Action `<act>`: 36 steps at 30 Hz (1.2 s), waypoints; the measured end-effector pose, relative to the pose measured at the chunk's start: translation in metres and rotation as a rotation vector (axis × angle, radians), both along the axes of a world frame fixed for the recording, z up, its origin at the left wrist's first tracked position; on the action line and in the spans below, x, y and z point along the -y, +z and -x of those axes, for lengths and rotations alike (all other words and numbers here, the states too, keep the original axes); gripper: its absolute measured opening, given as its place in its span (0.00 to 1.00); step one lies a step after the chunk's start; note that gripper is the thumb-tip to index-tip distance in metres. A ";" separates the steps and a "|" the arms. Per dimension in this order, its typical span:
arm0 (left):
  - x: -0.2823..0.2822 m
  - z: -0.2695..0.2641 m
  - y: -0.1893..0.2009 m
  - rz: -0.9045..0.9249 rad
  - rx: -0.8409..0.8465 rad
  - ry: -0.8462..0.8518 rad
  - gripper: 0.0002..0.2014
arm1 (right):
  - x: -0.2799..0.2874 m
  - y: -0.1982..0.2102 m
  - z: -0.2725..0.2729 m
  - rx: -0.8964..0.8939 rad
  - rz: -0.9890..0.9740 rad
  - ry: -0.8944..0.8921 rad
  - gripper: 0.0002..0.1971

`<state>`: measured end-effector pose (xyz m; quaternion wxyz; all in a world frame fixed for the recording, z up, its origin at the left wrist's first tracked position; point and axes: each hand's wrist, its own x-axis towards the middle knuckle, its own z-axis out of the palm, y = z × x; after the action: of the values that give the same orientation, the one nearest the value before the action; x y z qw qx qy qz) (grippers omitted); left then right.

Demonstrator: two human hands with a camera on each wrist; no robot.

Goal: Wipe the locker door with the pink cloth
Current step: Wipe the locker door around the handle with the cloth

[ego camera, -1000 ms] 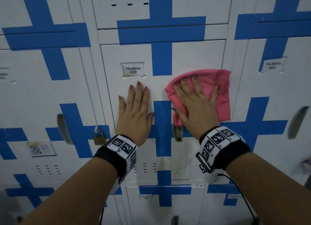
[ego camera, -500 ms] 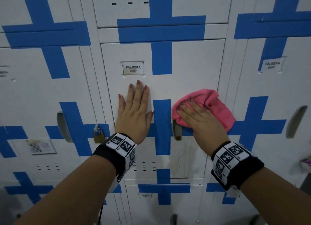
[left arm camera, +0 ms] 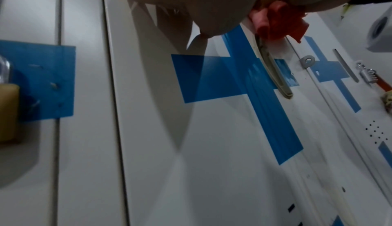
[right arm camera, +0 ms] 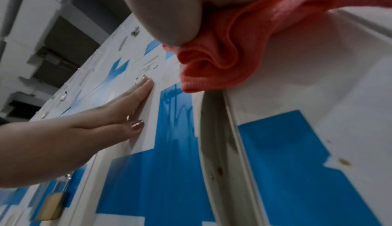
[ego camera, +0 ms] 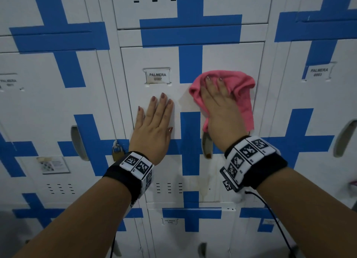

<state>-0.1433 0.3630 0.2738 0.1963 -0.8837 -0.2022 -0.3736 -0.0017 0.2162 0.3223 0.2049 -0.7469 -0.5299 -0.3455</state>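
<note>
On the locker door (ego camera: pixel 222 56), mid-wipe with the pink cloth (ego camera: pixel 243 95).

Left of the name plate (ego camera: pixel 157 75): a brass padlock (ego camera: pixel 116 152) on the neighbouring door. Below the plate: left hand (ego camera: pixel 153 130) flat on the door, fingers straight and close together. Right of the plate: right hand (ego camera: pixel 220 107) pressing the bunched cloth to the upper panel, fingers spread flat. Lower down, brownish streaks (ego camera: pixel 206 182) under the recessed handle (ego camera: pixel 206 145), seemingly not yet wiped.
</note>
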 end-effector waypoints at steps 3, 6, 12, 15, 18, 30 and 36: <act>-0.001 0.000 -0.001 -0.006 0.010 -0.001 0.32 | -0.004 0.001 0.008 0.079 0.041 -0.008 0.45; -0.001 -0.001 -0.003 -0.002 0.042 -0.020 0.33 | -0.002 -0.010 0.009 0.099 0.103 0.034 0.45; -0.002 0.000 -0.003 -0.005 0.044 -0.027 0.33 | 0.006 -0.042 0.004 0.189 0.111 0.044 0.43; -0.003 0.001 -0.003 -0.008 0.032 -0.011 0.33 | 0.019 -0.049 -0.003 0.205 0.098 0.072 0.35; -0.003 0.003 -0.001 -0.018 0.025 0.013 0.33 | 0.032 -0.055 -0.011 0.204 0.102 0.040 0.38; -0.006 0.008 0.000 0.041 0.032 0.077 0.39 | 0.003 -0.019 0.011 -0.032 0.064 -0.010 0.47; -0.009 0.006 -0.003 0.033 0.035 0.053 0.37 | -0.012 -0.024 0.029 0.058 0.111 0.082 0.39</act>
<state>-0.1494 0.3717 0.2711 0.1879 -0.8746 -0.2352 -0.3800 -0.0303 0.2277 0.2985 0.1615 -0.7246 -0.5841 -0.3283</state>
